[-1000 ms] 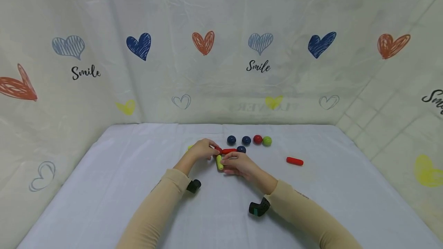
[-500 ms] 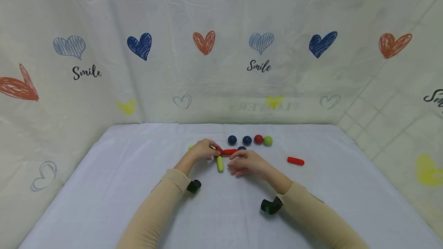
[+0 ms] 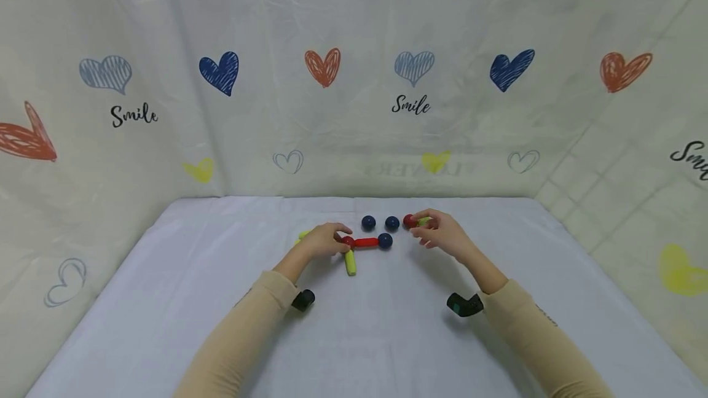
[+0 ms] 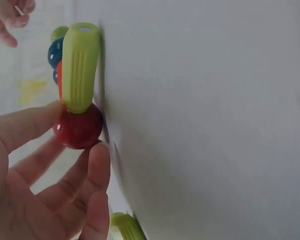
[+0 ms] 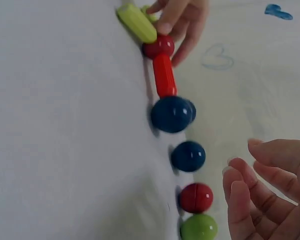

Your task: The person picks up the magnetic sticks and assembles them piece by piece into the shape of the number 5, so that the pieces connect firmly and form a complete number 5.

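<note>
My left hand point(image 3: 319, 240) pinches a red ball point(image 4: 80, 129) between thumb and fingers, low at the tabletop. From that ball a ridged yellow-green stick point(image 4: 81, 67) points toward me, and a red stick point(image 5: 164, 75) runs right to a dark blue ball point(image 5: 171, 114). Further right, my right hand point(image 3: 445, 238) hovers with fingers loosely bent and nothing between them. In the head view it overlaps a second red ball point(image 5: 196, 198) and a green ball point(image 5: 199, 228), partly covering the green one.
Two more dark blue balls point(image 3: 368, 222) point(image 3: 392, 223) lie in the back row beside the second red ball. Another yellow-green stick point(image 4: 126, 227) lies left of my left hand, partly hidden by it. A white cloth point(image 3: 365, 336) covers the table; a printed curtain point(image 3: 354, 115) hangs behind it.
My right hand has left the yellow-green stick and moved right and back to the row of balls. Its arm now hides the loose red stick at the right. The left hand keeps its place.
</note>
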{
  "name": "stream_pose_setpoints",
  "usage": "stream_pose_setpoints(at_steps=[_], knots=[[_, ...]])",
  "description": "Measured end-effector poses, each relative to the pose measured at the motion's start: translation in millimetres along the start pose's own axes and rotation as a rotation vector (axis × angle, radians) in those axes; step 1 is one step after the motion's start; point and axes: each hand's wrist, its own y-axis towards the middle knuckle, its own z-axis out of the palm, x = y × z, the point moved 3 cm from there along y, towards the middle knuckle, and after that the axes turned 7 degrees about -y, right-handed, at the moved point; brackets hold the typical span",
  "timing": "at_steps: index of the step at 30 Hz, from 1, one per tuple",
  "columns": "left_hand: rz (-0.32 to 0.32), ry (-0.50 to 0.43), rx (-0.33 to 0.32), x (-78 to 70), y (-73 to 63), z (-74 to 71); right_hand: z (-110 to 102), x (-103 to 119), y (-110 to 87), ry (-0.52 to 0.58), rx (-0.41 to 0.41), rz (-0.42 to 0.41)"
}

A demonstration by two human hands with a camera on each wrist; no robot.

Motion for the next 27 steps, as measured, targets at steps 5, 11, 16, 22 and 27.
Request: stream_pose_setpoints(at_steps=[5,11,16,22,27], knots=[[0.029,0.029,0.010,1.5,-0.8,0.0,-22,-17,6.3,-0.213,-0.051,0.058],[0.041,0.013,0.000,2.7,0.0,-1.0,-33,-34,14.2,-0.415,-0.001,0.181],[0.029,-0.005,-0.005,2.5,-1.2,-1.3,-26,-38,22.1,-0.515,0.033,0.220],[0.012,-0.023,-0.002,4.7,1.7,-2.9,-14,-35,32.8,-0.600,-0.013,0.184],[0.006,-0.037,0.014,5.4,1.3,-4.4,-10,-33,35.5,-0.613,-0.052,0.154]])
